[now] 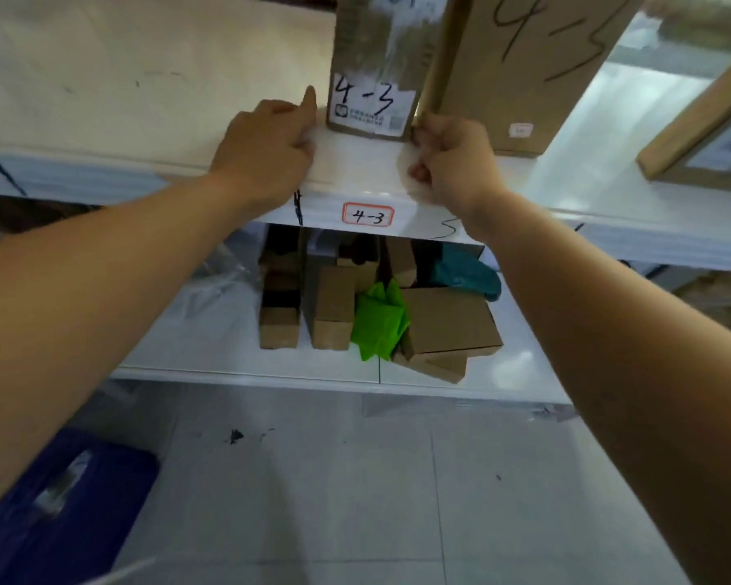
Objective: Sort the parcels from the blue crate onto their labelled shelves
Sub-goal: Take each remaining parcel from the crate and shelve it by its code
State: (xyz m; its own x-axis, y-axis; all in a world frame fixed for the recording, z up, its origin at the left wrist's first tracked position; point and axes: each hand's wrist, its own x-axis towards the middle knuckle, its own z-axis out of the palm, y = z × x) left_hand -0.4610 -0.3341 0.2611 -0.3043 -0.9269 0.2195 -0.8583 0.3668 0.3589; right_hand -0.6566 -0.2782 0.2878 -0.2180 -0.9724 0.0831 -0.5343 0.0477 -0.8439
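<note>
Head camera, the only view. Parcel marked 4-3 (376, 78) stands upright on the white shelf (355, 162), directly above the shelf tag (368, 215) that reads 4-3, so this one looks correctly placed. Touching its right side is a larger carton (524, 78) bearing the same number.

The left hand (266, 141) sits just beside the parcel's left edge with its fingers curled at the shelf lip and its thumb raised; a sliver of shelf shows between them, and it holds nothing. The right hand (452, 162) is curled tight at the parcel's lower right corner. Whether it pinches that corner or only rests against it I cannot tell.

Other boxes, a green bag (378, 318) and a teal bag (469, 276) already lie on the lower shelf (229, 361). The blue crate (60, 513) sits on the floor at lower left.

How much remains is hard to judge: the crate is cut off by the frame and blurred, with only a pale shape inside. The parcel's top runs out of frame, and the small print on its label is unreadable.
</note>
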